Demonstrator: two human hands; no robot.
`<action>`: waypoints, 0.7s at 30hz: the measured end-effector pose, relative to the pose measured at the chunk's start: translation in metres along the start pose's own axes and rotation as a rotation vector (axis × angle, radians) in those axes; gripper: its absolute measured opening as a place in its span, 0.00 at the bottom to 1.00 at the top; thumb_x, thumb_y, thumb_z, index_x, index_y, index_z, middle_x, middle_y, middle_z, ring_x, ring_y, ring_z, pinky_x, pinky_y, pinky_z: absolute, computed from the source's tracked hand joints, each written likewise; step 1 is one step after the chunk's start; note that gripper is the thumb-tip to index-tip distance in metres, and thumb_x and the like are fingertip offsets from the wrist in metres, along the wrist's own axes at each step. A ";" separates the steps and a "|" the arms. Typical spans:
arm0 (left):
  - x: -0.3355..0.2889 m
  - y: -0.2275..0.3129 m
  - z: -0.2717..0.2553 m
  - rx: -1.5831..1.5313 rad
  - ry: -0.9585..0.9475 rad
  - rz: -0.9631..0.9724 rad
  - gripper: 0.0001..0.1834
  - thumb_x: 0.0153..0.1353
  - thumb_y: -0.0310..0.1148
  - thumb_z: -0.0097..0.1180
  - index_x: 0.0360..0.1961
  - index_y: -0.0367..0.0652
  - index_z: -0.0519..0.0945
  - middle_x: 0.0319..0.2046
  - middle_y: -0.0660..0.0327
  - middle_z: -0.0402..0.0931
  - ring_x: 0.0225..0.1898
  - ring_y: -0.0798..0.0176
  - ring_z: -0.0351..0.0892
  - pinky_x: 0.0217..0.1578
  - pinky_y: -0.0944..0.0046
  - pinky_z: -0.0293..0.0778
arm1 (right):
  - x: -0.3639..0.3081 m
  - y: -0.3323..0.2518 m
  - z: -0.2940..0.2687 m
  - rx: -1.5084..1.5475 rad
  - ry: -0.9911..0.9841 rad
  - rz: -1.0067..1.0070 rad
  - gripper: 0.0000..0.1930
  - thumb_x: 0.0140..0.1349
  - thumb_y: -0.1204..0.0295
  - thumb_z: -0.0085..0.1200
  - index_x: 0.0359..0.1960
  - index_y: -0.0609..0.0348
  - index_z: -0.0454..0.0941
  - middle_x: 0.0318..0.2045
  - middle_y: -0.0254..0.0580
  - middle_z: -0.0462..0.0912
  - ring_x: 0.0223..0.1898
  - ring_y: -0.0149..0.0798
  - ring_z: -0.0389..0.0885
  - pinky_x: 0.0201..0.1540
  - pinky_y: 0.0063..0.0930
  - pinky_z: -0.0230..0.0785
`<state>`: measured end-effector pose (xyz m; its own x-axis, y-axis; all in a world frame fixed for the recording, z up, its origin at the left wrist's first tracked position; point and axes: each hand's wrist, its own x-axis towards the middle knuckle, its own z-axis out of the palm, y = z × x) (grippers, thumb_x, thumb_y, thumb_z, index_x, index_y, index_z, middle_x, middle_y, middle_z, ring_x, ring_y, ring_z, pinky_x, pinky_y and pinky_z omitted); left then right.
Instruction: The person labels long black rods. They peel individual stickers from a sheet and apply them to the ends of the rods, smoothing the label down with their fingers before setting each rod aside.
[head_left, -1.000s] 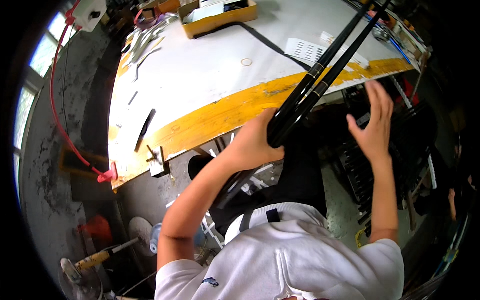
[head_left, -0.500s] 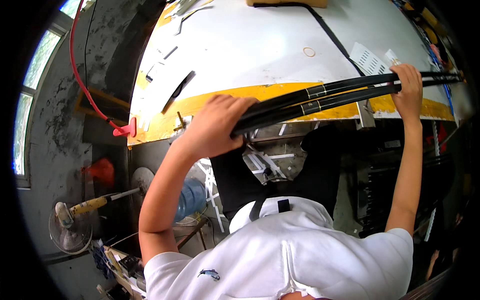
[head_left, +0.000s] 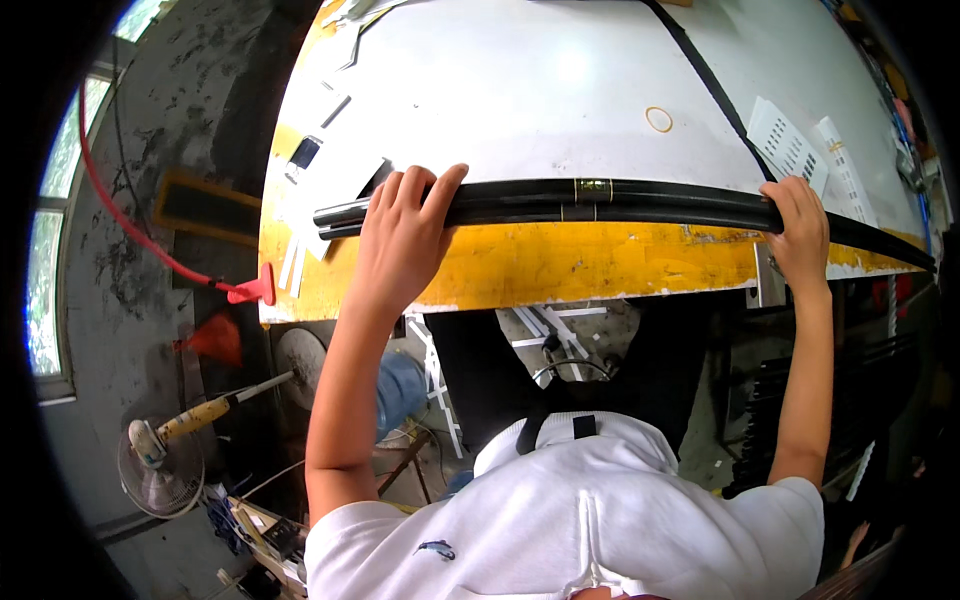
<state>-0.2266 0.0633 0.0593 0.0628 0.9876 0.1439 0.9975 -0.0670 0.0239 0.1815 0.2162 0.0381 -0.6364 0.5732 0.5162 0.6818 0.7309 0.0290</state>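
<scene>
Two long, glossy black rods (head_left: 670, 202) with gold-marked bands lie side by side across the table's near edge. My left hand (head_left: 402, 240) is over them near their thick left ends, fingers on the far side; its palm hides part of them. Farther right, my right hand (head_left: 800, 228) is wrapped round the same rods, close to a black strap. Beyond my right hand the rods taper past the table's right side.
The white table (head_left: 540, 110) has a worn yellow border. On it are printed sheets (head_left: 785, 145), a tan ring (head_left: 658, 119) and a black strap (head_left: 700, 70). A metal bracket (head_left: 768, 275) sits at the near edge. A red hose (head_left: 140, 240), a fan (head_left: 160, 465) and a blue water bottle (head_left: 398, 395) are left.
The rods have come down from a tilted, raised position to lie level along the table's near edge. My left hand has moved up over them; my right hand has shifted lower.
</scene>
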 end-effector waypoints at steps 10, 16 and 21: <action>0.023 -0.018 0.022 -0.151 0.000 -0.024 0.24 0.58 0.32 0.60 0.57 0.47 0.72 0.42 0.55 0.72 0.48 0.48 0.70 0.51 0.53 0.67 | 0.006 -0.006 0.028 0.018 -0.078 0.026 0.24 0.37 0.84 0.65 0.39 0.56 0.73 0.37 0.43 0.73 0.44 0.48 0.75 0.47 0.38 0.70; 0.017 -0.018 0.016 -0.117 -0.093 -0.007 0.39 0.45 0.42 0.69 0.59 0.45 0.69 0.45 0.53 0.72 0.50 0.46 0.70 0.54 0.51 0.65 | 0.016 -0.008 0.032 0.124 -0.188 0.051 0.21 0.36 0.78 0.67 0.36 0.55 0.73 0.36 0.41 0.74 0.44 0.47 0.75 0.46 0.39 0.70; 0.017 0.001 0.008 -0.120 -0.154 0.040 0.36 0.41 0.31 0.70 0.56 0.45 0.71 0.42 0.55 0.73 0.47 0.47 0.71 0.51 0.52 0.67 | 0.001 -0.005 0.026 0.215 -0.227 0.107 0.20 0.38 0.73 0.69 0.33 0.55 0.72 0.32 0.37 0.74 0.39 0.43 0.77 0.42 0.37 0.71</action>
<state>-0.2240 0.0816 0.0535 0.1161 0.9932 -0.0055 0.9836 -0.1142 0.1399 0.1683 0.2228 0.0164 -0.6462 0.7009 0.3020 0.6724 0.7100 -0.2091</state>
